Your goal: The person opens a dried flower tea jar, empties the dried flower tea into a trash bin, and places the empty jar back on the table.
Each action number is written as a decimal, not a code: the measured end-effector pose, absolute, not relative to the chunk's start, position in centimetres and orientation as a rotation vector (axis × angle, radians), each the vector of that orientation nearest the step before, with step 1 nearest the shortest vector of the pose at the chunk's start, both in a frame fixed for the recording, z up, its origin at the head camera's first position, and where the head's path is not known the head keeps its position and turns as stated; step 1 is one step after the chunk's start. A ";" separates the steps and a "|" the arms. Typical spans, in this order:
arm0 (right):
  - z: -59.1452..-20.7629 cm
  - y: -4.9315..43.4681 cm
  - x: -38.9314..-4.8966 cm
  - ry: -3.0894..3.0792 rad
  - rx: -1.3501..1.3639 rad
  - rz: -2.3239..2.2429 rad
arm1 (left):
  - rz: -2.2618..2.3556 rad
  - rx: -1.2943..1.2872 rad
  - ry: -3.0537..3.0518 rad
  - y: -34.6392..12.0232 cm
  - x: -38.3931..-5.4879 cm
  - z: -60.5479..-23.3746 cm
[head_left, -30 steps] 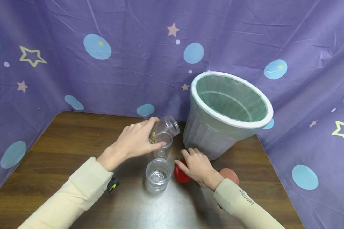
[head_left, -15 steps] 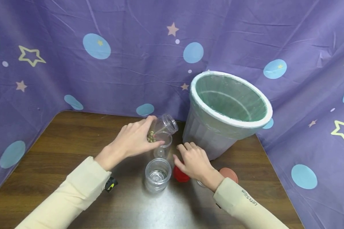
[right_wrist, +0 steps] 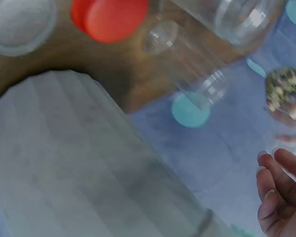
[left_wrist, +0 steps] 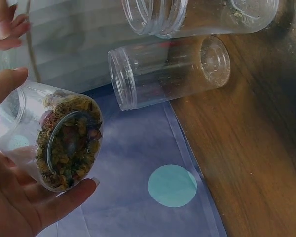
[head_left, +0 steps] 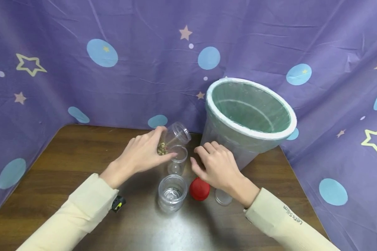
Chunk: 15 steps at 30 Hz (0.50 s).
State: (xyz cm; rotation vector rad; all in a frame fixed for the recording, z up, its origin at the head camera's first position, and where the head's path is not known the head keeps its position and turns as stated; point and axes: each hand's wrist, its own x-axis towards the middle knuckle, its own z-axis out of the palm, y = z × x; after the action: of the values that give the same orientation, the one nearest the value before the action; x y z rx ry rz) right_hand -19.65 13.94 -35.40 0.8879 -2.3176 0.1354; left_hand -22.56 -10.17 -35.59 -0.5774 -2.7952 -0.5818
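My left hand [head_left: 138, 155] grips a clear jar [left_wrist: 27, 116], fingers on one side and thumb on the other. The jar is lidless and tilted, its mouth to the upper right in the head view. Dried flower bits [left_wrist: 69, 143] lie in its bottom end. Just beyond the thumb a slim clear jar [head_left: 175, 168] stands upright on the table; a wider clear jar [head_left: 172, 200] stands nearer to me. My right hand [head_left: 218, 164] hovers in front of the bin, fingers loosely bent and holding nothing. Below it lie a red lid [head_left: 199, 189] and a clear lid [head_left: 223, 197].
A large bin [head_left: 248, 148] with a white rim and green inside stands at the back right of the wooden table [head_left: 81, 160]. A purple patterned cloth [head_left: 144, 69] hangs behind the table and along both sides.
My left hand has shifted slightly up and left with the jar. My right hand has risen off the red lid, uncovering it and the clear lid; a pinkish lid is now hidden behind the right arm.
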 end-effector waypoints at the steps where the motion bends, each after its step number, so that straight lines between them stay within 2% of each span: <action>1: -35.0 13.9 -19.7 -2.318 0.880 0.153 | -0.584 -0.578 -2.791 -10.2 -22.6 -35.6; 15: -31.3 14.7 -20.7 -2.280 0.822 0.243 | -0.599 -0.551 -2.763 -10.1 -23.0 -34.5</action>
State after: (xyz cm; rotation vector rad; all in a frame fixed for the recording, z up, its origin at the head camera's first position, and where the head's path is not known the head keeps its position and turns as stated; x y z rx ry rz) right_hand -20.66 14.66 -31.29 0.8215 -2.2803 0.2426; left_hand -23.03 -10.10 -34.49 -0.5507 -2.7629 -0.5991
